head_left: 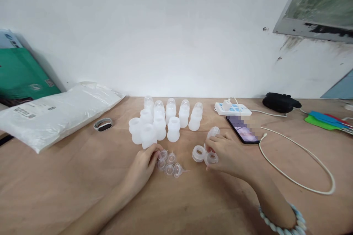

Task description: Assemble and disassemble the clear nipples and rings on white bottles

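1. In the head view, six small clear funnel-shaped pieces [170,169] are grouped on the tabletop [165,209] beside the left hand [143,163]; they are judged light, thin and slippery, best taken by the wide rim rather than the slender stem
2. Two whitish rings [198,159] are set side by side at the right hand [226,154]; they are judged light and fairly stiff, best pinched across the outer wall
3. The left fingers are bent, their tips brought together at the nearest clear piece; whether it is gripped or merely touched cannot be told
4. The right fingers are curled, index and thumb parted about the nearer ring, with a clear dome [214,131] partly hidden behind; whether anything is held firmly cannot be told
5. White bottles [173,130] are stood beyond the left hand; they are judged hollow and easily toppled, best grasped at the waist
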`<state>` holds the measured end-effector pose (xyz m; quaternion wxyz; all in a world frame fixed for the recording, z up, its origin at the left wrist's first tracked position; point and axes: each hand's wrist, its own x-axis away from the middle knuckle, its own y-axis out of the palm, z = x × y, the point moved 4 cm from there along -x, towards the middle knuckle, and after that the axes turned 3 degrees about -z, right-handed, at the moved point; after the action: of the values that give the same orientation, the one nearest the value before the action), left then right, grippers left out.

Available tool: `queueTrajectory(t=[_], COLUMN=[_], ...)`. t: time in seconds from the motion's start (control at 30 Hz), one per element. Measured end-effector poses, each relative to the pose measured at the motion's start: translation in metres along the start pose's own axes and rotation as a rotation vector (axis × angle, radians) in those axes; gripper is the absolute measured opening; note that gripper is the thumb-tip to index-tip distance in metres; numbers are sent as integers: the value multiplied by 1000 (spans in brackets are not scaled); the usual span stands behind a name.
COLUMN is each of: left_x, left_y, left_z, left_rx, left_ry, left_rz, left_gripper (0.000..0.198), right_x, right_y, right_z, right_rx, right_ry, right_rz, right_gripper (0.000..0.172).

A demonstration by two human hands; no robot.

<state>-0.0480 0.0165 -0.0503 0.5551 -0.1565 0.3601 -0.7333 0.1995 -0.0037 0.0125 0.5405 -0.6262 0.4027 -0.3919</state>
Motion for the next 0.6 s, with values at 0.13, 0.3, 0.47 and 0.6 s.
queueTrajectory(t=[0.13,0.3,0.47,0.6], left_x=[3,7,6,8], left_y=[4,4,1,-3], left_z=[1,5,9,11], left_rx=[-143,-395,-488,-534], left_ry=[-8,-73,-123,-79], left_rz=[-69,-175,-223,-178], left_gripper=[31,36,35,32], right_x=[-3,-5,-5,-7], right_y=[8,17,17,9], right_z=[-6,-10,-11,-9], right_rx=[121,163,179,188], right_ry=[3,-18,-32,-8], right_rz=[-17,-7,24,113], right_gripper=[25,36,43,37])
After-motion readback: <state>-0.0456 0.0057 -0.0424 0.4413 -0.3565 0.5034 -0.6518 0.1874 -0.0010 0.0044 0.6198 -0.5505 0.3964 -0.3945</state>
